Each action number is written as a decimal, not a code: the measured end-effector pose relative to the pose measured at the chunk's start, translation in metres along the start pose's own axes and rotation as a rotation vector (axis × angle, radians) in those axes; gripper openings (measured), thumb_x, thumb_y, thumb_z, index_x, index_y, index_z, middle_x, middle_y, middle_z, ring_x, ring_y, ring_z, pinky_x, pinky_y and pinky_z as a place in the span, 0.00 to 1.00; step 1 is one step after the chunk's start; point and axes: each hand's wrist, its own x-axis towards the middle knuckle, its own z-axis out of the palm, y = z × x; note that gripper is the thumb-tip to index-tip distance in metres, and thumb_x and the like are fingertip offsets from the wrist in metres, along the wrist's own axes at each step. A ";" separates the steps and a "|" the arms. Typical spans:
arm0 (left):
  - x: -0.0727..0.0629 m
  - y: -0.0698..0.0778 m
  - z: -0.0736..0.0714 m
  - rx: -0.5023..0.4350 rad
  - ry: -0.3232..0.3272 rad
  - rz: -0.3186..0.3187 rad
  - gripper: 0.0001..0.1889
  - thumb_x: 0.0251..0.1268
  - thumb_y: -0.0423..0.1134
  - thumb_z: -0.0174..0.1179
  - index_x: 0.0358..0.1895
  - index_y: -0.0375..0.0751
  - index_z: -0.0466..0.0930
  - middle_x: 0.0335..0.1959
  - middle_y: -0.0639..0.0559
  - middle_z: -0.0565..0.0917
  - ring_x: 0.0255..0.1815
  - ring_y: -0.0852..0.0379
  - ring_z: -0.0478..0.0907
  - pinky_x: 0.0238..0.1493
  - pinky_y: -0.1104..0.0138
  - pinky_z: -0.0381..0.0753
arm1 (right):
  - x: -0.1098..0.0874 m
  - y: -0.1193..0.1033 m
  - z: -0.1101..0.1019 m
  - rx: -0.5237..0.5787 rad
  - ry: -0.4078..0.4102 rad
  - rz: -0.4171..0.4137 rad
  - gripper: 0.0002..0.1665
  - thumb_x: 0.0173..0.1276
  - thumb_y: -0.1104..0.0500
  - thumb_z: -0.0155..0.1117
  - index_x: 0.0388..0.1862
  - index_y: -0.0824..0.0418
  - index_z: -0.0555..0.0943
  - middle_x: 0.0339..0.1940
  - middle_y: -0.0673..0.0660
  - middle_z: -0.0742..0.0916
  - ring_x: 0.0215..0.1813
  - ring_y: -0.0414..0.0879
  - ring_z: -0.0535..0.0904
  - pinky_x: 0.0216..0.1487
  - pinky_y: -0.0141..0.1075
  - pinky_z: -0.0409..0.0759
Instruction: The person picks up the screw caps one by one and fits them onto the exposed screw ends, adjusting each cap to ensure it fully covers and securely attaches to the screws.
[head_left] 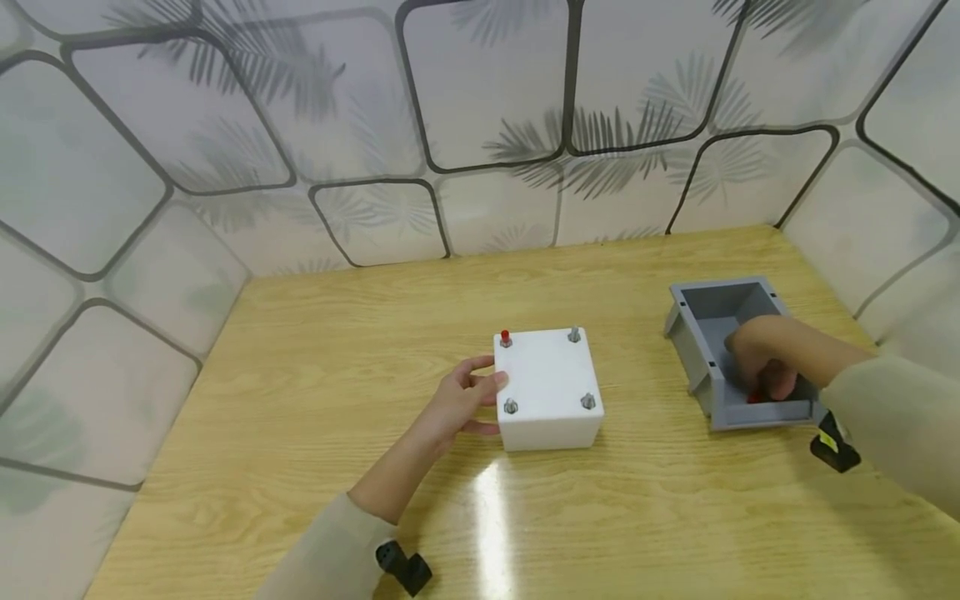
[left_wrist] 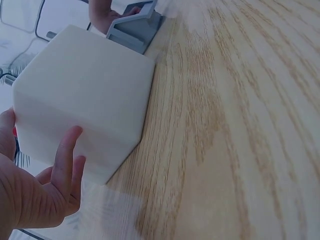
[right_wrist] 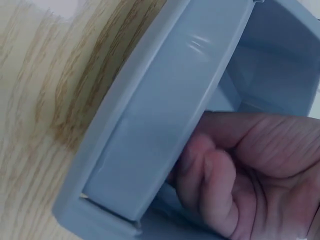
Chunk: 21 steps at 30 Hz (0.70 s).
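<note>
A white block (head_left: 546, 375) stands on the wooden table, a bolt with a nut at each top corner. One far-left bolt carries a small red cap (head_left: 505, 335); the near-right bolt (head_left: 588, 401) is bare metal. My left hand (head_left: 459, 400) is at the block's left side, thumb on the top edge, with a fairly straight finger (left_wrist: 66, 155) touching the side face. Inside a grey bin (head_left: 697, 350), my right hand (head_left: 765, 358) reaches down with curled fingers (right_wrist: 220, 185). A bit of red (head_left: 755, 397) shows beside them; the bin wall hides the fingertips, so a hold cannot be made out.
The bin's raised walls surround the right hand. Light wooden tabletop (head_left: 337, 350) lies between and around the block and the bin. Patterned panels (head_left: 495, 208) close off the back and both sides.
</note>
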 end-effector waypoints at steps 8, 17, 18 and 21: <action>0.000 0.000 0.000 0.009 0.008 -0.002 0.29 0.65 0.48 0.59 0.68 0.45 0.63 0.48 0.42 0.71 0.48 0.46 0.77 0.36 0.55 0.87 | 0.008 0.005 0.001 0.211 -0.072 -0.025 0.21 0.62 0.67 0.58 0.40 0.76 0.55 0.20 0.56 0.78 0.21 0.40 0.75 0.25 0.26 0.80; 0.000 0.000 0.001 0.011 0.008 -0.002 0.30 0.65 0.48 0.59 0.68 0.45 0.63 0.49 0.42 0.71 0.49 0.46 0.77 0.36 0.55 0.87 | 0.009 0.012 0.000 0.242 -0.072 -0.100 0.16 0.70 0.63 0.47 0.22 0.66 0.71 0.15 0.51 0.78 0.19 0.37 0.75 0.24 0.25 0.78; 0.001 0.000 0.001 0.012 0.009 -0.002 0.29 0.65 0.48 0.59 0.68 0.45 0.63 0.49 0.42 0.71 0.48 0.46 0.77 0.36 0.55 0.87 | 0.008 0.012 0.000 0.235 -0.068 -0.107 0.17 0.70 0.63 0.47 0.20 0.65 0.72 0.15 0.51 0.78 0.18 0.37 0.75 0.23 0.25 0.78; 0.001 0.001 0.001 0.013 0.012 -0.004 0.29 0.65 0.48 0.59 0.67 0.45 0.63 0.49 0.42 0.71 0.48 0.46 0.77 0.36 0.55 0.86 | 0.008 0.011 0.000 0.223 -0.021 -0.140 0.18 0.70 0.63 0.46 0.18 0.63 0.72 0.14 0.51 0.77 0.18 0.38 0.74 0.23 0.26 0.78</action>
